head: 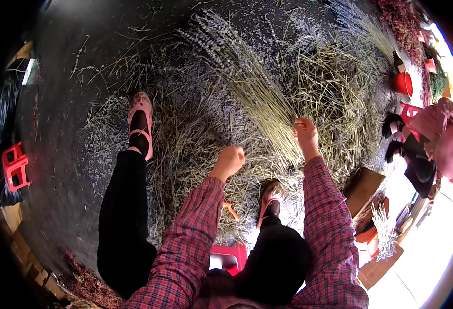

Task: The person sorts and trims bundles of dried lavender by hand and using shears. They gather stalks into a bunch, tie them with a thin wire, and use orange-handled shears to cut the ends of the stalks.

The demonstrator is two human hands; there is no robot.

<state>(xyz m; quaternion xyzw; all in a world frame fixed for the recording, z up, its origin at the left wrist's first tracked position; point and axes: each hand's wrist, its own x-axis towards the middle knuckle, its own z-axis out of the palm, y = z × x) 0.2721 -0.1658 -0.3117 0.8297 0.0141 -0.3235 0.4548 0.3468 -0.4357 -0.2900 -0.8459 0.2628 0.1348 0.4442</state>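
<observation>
A long bundle of dried lavender [249, 81] lies slantwise on the floor, flower heads at the far left, cut stems towards me. Against the right edge of its stems is my right hand [306, 133], fingers curled; whether it grips any stem is hidden. My left hand [229, 162] makes a fist over the loose stalks, left of the bundle's stem ends, and nothing shows in it. Beneath both hands spreads a litter of broken stems and fallen lavender buds [195, 143]. Between my feet lies an orange object [231, 210], perhaps a tool handle.
A heap of stalks [334, 104] rises to the right, with another lavender bundle [361, 27] beyond. A cardboard box [363, 189] stands by my right arm. Further right are a red bucket [402, 83] and a seated person [434, 143]. A red stool [15, 167] stands far left.
</observation>
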